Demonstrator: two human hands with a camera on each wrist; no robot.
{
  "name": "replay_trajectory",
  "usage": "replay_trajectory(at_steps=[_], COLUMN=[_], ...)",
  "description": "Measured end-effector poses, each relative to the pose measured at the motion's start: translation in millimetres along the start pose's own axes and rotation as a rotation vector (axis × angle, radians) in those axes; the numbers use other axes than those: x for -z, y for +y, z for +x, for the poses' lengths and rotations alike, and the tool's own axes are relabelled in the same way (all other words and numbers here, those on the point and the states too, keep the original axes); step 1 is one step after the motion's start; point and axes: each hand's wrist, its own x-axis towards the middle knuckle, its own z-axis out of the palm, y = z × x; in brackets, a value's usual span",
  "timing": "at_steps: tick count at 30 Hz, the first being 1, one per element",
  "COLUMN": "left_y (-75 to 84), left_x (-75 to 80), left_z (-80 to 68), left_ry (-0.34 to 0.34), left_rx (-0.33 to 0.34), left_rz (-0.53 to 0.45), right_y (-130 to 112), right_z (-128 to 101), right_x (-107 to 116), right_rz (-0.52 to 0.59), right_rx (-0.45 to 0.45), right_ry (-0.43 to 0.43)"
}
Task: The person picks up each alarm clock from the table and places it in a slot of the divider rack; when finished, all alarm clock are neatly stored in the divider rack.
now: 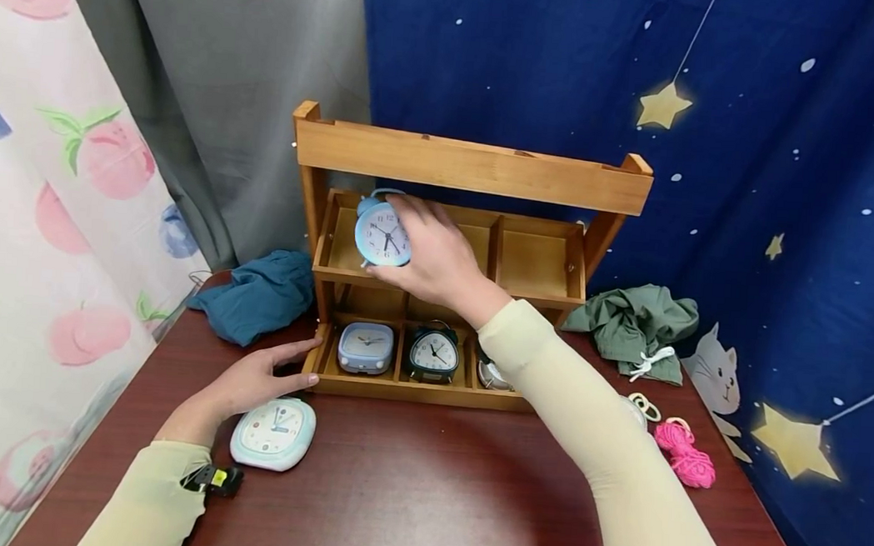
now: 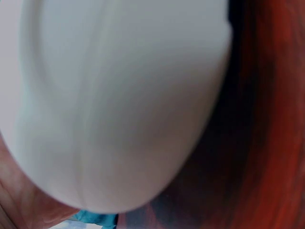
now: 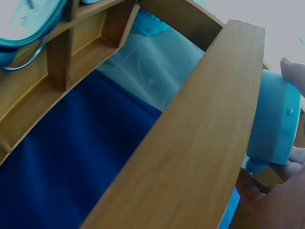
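Right hand (image 1: 438,260) gripped the blue clock (image 1: 383,233) upright at the shelf's (image 1: 473,168) left middle bay, while the left hand (image 1: 250,383) lay flat, fingers straight, against the shelf's near-left corner.

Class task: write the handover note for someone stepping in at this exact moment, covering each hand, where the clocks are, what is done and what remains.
Right hand: grips the light blue twin-bell alarm clock at the left compartment of the wooden rack's middle shelf; whether it rests on the shelf cannot be told.
Left hand: open, fingertips against the rack's lower left corner, steadying it.
Done: a square pale blue clock and a dark round clock sit in the bottom shelf; a third item beside them is mostly hidden by the arm.
Left: the square white-and-mint clock lies on the table by the left wrist, not yet shelved. The middle shelf's right compartment looks free.
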Motion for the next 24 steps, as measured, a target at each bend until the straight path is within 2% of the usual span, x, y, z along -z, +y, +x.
replay_trajectory(at_steps=[8, 18, 24], left_y=[0.3, 0.1, 1.3], left_x=[0.9, -1.2, 0.1], left_z=[-1.5, -0.5, -1.3], left_ry=[0.004, 0.003, 0.004], left_rx=[-0.002, -0.003, -0.005], left_rz=[0.001, 0.000, -0.001], right_y=[-6, -11, -15], right_z=[19, 18, 20], right_x=[-13, -26, -25], right_rz=[-0.040, -0.176, -0.191], right_rx=[-0.013, -0.016, -0.060], right_ry=[0.001, 0.034, -0.005])
